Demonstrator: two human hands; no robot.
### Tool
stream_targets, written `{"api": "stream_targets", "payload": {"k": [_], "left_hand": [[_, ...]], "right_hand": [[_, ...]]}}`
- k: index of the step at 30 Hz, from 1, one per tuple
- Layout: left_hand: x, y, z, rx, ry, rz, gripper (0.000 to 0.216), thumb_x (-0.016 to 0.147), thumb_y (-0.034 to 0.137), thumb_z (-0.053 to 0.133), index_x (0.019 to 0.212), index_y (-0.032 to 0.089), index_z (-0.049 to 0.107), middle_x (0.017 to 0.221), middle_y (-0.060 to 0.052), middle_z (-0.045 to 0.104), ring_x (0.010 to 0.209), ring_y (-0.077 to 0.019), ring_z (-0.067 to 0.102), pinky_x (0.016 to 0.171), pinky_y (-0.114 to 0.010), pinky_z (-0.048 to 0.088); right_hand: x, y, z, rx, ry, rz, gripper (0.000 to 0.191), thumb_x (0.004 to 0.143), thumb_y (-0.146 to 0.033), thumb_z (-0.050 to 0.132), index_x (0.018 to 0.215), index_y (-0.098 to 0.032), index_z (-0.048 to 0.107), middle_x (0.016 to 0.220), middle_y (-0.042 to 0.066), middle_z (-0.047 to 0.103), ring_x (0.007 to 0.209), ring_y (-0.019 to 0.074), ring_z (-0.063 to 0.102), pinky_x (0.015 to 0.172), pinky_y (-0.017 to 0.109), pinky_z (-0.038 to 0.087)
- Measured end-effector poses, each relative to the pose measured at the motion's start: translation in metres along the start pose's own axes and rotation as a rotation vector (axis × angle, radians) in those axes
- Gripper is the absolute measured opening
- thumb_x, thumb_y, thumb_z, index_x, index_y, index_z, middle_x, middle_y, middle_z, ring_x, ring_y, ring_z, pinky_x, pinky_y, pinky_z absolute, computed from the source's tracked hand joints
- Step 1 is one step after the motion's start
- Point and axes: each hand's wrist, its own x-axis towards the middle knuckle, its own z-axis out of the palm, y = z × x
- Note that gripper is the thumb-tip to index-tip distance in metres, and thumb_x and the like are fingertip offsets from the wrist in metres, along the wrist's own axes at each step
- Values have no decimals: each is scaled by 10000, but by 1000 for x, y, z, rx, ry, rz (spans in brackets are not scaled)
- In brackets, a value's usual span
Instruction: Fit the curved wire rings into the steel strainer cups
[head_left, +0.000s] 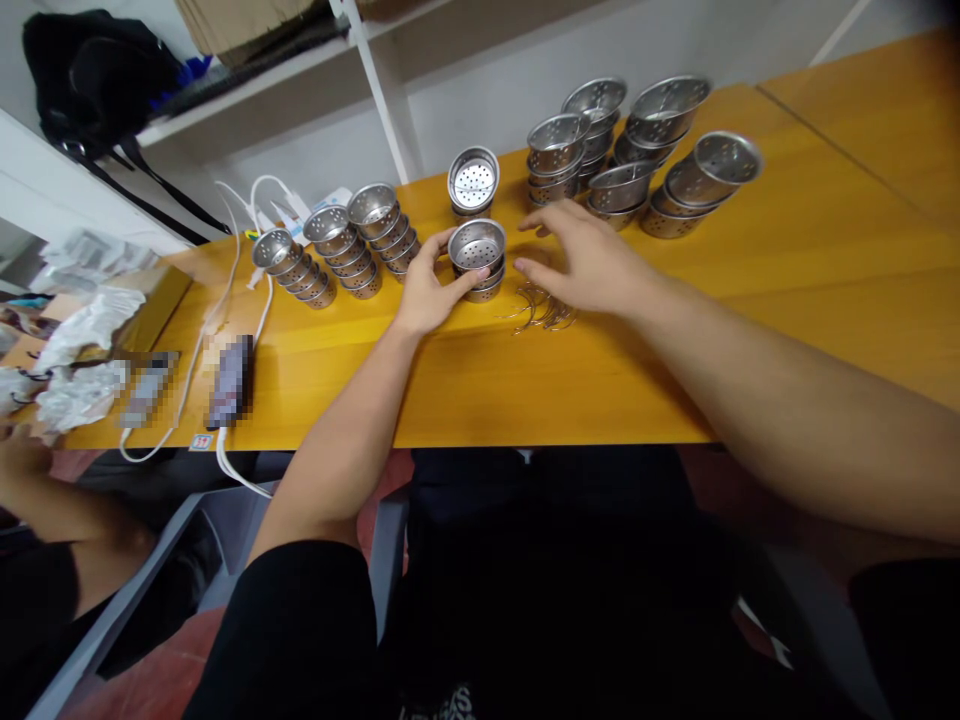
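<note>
My left hand [426, 292] curls round a short stack of perforated steel strainer cups [478, 258] on the yellow table [787, 260], thumb and fingers on its sides. My right hand [583, 262] hovers just right of that stack with fingers spread, over a small pile of thin wire handles [541, 308]. Another strainer cup [473, 181] stands tilted just behind the held stack.
Leaning rows of the same cups [341, 250] lie to the left, and taller stacks [637, 160] stand at the back right. White cables [247, 260], blurred devices [229, 380] and crumpled plastic [82, 350] lie at the left. Another person's arm [67, 520] shows lower left. A white shelf upright [379, 90] rises behind.
</note>
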Motion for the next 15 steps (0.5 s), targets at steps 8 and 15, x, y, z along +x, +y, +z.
{"api": "stream_targets", "payload": {"k": [8,15], "left_hand": [[-2,6,-2,-11,-33,-44,1018,888,918,1091,1569,226,785,1666,-213,885,1582,-403,855,1472,-632,650],[-1,0,3,-118,-52,-82,978,878,826,1153,1542,222,765,1638,-218,899,1511,-396,904,1378,-617,741]], "right_hand": [[2,-36,-4,122,-111,-81,470,1165,-615,846,1603,-455,910,1653,122,864,1556,539,797,1417,876,585],[0,-39,2,67,-98,-62,530,1179,-645,795,1631,-394,910,1579,148,900,1479,539,827,1354,856,633]]}}
